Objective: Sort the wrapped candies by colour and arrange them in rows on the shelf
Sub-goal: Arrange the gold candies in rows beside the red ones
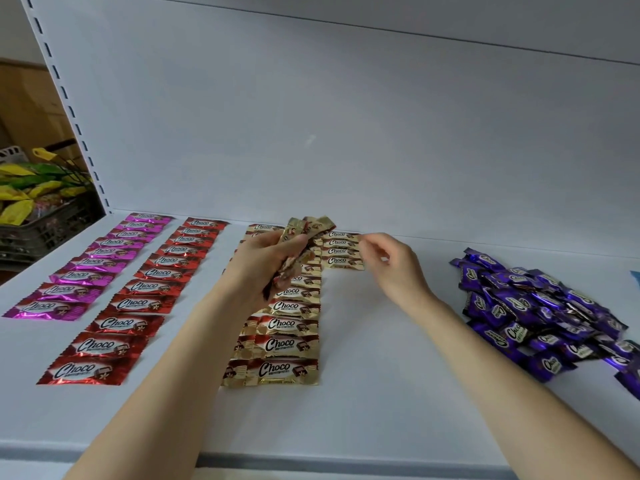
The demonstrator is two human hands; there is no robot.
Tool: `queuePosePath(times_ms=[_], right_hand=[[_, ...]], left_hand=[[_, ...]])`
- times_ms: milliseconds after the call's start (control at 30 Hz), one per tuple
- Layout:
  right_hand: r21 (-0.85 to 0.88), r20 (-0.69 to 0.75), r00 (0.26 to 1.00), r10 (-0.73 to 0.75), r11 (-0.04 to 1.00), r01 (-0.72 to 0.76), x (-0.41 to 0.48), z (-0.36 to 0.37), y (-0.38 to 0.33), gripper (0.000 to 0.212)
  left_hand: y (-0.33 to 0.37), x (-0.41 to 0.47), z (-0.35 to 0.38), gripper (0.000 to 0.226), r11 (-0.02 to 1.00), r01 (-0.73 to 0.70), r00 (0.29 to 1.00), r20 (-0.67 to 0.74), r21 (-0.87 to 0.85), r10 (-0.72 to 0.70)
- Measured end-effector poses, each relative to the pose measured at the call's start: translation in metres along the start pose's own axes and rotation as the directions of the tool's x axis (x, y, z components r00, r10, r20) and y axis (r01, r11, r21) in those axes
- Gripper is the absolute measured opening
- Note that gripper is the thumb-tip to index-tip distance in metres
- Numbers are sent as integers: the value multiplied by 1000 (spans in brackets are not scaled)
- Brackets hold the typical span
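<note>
On the white shelf (381,358) lie rows of Choco candies: a pink row (86,265) at the far left, a red row (138,296) beside it, and two gold rows (287,323) in the middle. A short gold row (341,251) starts at the back, right of them. My left hand (266,268) grips a bunch of gold candies (304,233) above the gold rows. My right hand (391,265) hovers beside the short gold row with fingers loosely curled, its fingertips at the wrappers' right edge. A loose pile of purple candies (540,313) lies at the right.
The shelf's white back panel rises behind the rows. A slotted upright (69,109) stands at the left. Beyond it a grey basket (41,216) holds yellow and green packets. The shelf's front edge runs along the bottom. A blue corner (636,277) shows at the far right.
</note>
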State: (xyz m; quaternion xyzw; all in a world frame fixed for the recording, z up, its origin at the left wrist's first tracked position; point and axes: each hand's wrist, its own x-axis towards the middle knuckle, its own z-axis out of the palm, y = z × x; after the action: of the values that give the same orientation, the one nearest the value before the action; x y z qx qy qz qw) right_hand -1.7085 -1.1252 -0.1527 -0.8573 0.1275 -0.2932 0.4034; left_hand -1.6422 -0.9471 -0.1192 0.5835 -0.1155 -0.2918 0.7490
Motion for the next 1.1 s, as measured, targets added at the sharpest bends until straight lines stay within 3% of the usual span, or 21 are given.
queuePosePath(times_ms=[67,133,233,400,667,900,1000,1100], right_hand=[[270,119,991,58,959,-88,-3,-6,-19,13],[371,225,973,47,919,-131,-7,-8,-31,15],[407,208,978,31,906,-116,-8,-8,-35,11],[538,189,973,132,815,-215,-6,-11,-34,12],[573,194,963,189,774,-267,-7,-15,-35,15],[760,140,956,257,591,-271,1,-25,-30,11],[680,171,961,218,680,-275,1,-27,-21,9],[486,215,960,177,834,-263,1,-27,-10,16]], left_hand=[[-2,0,3,3,999,6,999,45,52,-8],[-4,0,6,4,996,-1,997,74,86,-5],[-4,0,8,5,996,6,996,83,93,-13],[-6,-1,13,15,994,11,996,91,105,-21],[-8,-1,15,7,995,-49,999,9,83,48],[-2,-4,12,12,998,-39,996,-82,56,44],[-2,-4,11,17,998,-38,995,-93,43,42],[-3,-1,9,13,998,-49,993,-103,25,51]])
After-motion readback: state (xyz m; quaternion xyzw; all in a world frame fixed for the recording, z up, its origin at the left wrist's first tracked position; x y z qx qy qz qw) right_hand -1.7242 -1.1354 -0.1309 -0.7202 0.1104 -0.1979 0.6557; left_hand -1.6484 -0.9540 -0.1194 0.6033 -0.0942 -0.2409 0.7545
